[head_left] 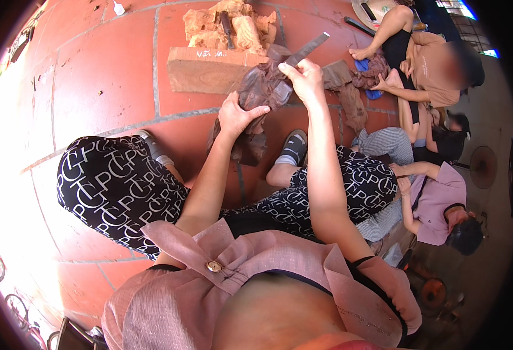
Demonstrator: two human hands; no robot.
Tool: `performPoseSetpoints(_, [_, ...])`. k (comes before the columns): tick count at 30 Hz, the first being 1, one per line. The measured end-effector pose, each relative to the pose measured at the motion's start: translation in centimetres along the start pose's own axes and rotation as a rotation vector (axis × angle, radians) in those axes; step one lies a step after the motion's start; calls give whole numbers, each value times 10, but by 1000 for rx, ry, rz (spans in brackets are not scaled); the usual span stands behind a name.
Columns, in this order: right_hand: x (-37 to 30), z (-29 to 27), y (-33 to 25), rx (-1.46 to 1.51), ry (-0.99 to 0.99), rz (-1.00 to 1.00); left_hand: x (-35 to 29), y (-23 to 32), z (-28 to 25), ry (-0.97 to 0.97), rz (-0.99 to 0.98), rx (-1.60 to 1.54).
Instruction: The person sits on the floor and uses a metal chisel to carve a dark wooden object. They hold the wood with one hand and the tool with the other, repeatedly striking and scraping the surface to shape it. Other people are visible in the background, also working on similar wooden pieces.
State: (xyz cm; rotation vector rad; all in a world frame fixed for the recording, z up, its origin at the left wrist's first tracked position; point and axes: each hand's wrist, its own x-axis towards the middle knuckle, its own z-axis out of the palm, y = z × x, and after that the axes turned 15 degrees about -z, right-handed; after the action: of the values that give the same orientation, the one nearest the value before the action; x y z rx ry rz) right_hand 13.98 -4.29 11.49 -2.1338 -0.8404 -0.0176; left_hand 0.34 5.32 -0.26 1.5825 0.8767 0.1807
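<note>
Above the floor between my knees is a dark brown wood carving [259, 87] with a knobbly, uneven surface. My left hand [240, 116] grips its near left side, thumb stretched across the wood. Closed around a flat grey bar-shaped tool [307, 49], which looks like a file, my right hand [305, 80] is at the carving's upper right. The tool's free end points away to the far right. Its other end is hidden by my fingers and the carving. Dark wood also shows below my left hand; I cannot tell whether it is the same piece.
Beyond the carving, a wooden block [209, 69] stands before a pale orange wood carving [247, 32] with a dark-handled tool [226, 28] on it. Wood pieces [352, 105] lie to the right. Several people sit along the right side; one person's hands touch another reddish-brown carving [374, 71].
</note>
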Motion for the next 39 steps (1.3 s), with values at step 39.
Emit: performPoseSetpoints(39, [-1, 16, 24, 329, 97, -15, 3, 4, -4, -10, -51, 102])
